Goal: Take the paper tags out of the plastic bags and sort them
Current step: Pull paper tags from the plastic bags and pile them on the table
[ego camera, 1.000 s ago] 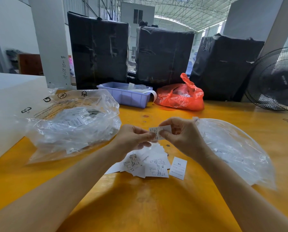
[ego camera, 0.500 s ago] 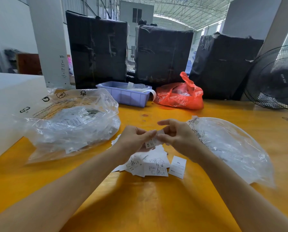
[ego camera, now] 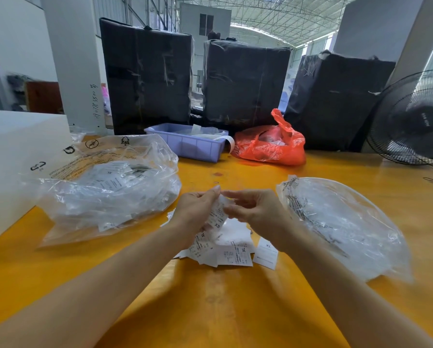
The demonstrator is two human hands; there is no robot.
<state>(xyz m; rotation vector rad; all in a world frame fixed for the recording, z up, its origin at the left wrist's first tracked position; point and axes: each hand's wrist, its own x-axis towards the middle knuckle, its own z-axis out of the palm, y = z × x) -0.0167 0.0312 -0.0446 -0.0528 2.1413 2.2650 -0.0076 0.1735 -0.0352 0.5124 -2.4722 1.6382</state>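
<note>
The tag (ego camera: 219,214) you are working on sits between your two hands, held up just above the loose pile of tags (ego camera: 225,247) on the yellow surface (ego camera: 235,310). Your left hand (ego camera: 198,217) has its fingers curled round the tag from the left, thumb tip up at the top edge. Your right hand (ego camera: 257,213) pinches the same tag from the right with its fingertips. The print reads "XS", upside down to you.

To sort it well, turn the tag so the size mark faces you before you let go, and read it fully; the pile below already mixes "XL" tags with others, so a quick glance could misplace it. Hold it by the edges only, since thin paper creases easily. Lay it flat on its own size group, apart from the single XL tag (ego camera: 266,252) at the right of the pile.

The full bag (ego camera: 105,187) of tags lies to your left, touching the white box (ego camera: 17,156). The emptied-looking bag (ego camera: 343,227) lies to your right. Beyond them stand a purple bin (ego camera: 185,146) and a red bag (ego camera: 270,144).
</note>
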